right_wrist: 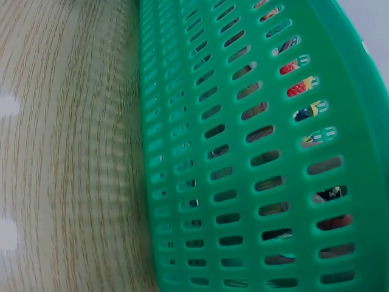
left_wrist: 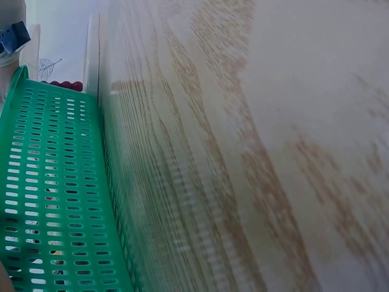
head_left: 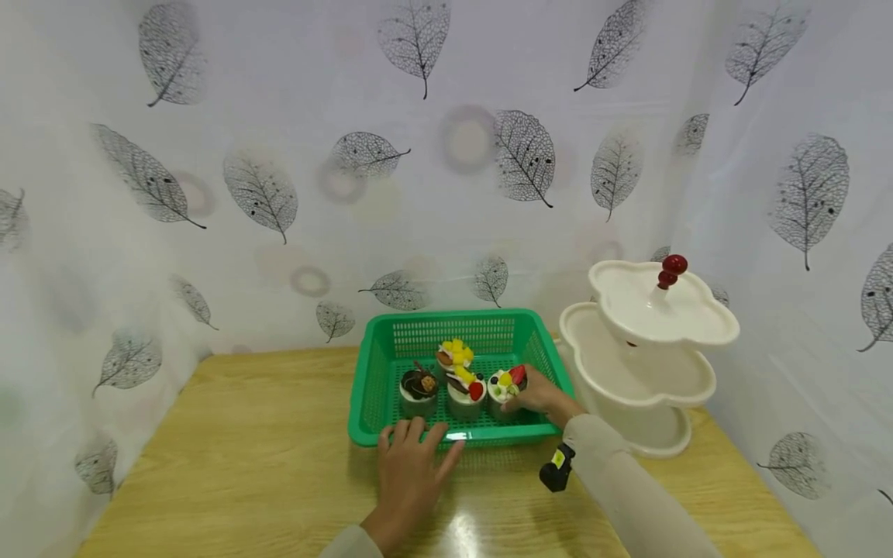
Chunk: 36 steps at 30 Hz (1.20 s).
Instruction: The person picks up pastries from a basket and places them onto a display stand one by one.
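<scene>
Right hand [head_left: 540, 393] curled round strawberry-topped cup [head_left: 499, 387]; seemed light, topping crushable, sides best hold. Left hand [head_left: 410, 463], fingers apart, touched basket [head_left: 453, 315] rim.

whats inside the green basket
Inside are a dark-topped dessert cup, a rear cup with yellow cubes, a middle cup with red fruit and a rightmost cup. The right hand partly covers the rightmost cup; the rear cup's base is hidden.
</scene>
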Available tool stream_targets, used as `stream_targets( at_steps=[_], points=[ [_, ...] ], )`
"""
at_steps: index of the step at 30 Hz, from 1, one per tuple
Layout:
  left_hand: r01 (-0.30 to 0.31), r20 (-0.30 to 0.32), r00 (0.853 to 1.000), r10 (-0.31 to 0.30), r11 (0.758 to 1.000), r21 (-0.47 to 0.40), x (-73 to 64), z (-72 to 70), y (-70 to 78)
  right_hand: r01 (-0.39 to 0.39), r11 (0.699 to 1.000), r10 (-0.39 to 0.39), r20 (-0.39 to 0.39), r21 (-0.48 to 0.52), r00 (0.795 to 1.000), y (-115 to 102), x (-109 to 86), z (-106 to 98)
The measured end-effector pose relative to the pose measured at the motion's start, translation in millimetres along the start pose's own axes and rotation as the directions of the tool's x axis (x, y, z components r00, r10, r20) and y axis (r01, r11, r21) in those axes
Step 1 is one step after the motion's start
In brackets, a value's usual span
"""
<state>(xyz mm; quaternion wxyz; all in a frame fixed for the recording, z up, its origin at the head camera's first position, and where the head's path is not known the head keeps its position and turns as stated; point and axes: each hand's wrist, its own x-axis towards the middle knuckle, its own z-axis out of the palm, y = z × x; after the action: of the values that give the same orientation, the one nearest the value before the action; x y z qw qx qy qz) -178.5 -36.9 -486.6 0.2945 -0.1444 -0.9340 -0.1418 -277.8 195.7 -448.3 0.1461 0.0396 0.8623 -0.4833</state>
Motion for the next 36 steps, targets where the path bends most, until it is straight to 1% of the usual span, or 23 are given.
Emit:
stream_targets(
  at_steps=[3, 9, 14, 19, 26, 29, 33, 36],
  points=[
    [-0.005, -0.006, 1.0, 0.005, 1.0, 0.008, 0.0, 1.3, -0.4, 0.019, 1.0, -0.019, 0.005, 0.001, 1.0, -0.7, -1.4, -0.9],
    [-0.011, -0.019, 1.0, 0.011, 1.0, 0.014, -0.8, 1.5, -1.0, 0.054, 0.999, -0.054, -0.012, -0.004, 0.998, -6.1, -7.4, -5.1],
    [-0.024, -0.036, 0.999, 0.025, 1.0, 0.009, -0.8, 1.4, -0.8, 0.056, 0.998, -0.055, -0.027, 0.026, 0.998, -19.5, -14.5, -15.6],
    [-0.026, -0.04, 0.999, 0.026, 1.0, 0.001, -0.3, 1.3, -0.2, 0.088, 0.993, -0.086, -0.029, 0.072, 0.996, -34.6, -21.7, -26.1],
    [-0.023, -0.036, 0.999, 0.023, 1.0, -0.005, 0.1, 1.1, -0.1, 0.109, 0.993, -0.108, -0.026, 0.043, 0.994, -50.0, -29.0, -36.1],
    [-0.026, -0.036, 0.999, 0.026, 1.0, -0.005, 0.1, 1.2, -0.2, 0.116, 0.992, -0.114, -0.028, 0.056, 0.993, -54.3, -31.1, -40.3],
    [-0.031, -0.044, 0.999, 0.03, 1.0, -0.007, -0.2, 2.4, -0.4, 0.167, 0.983, -0.164, -0.037, 0.08, 0.986, -61.4, -35.9, -45.7],
    [-0.03, -0.047, 0.998, 0.03, 0.999, -0.01, -0.4, 3.7, -0.6, 0.229, 0.969, -0.224, -0.06, 0.09, 0.973, -68.0, -40.9, -50.3]
  ],
)
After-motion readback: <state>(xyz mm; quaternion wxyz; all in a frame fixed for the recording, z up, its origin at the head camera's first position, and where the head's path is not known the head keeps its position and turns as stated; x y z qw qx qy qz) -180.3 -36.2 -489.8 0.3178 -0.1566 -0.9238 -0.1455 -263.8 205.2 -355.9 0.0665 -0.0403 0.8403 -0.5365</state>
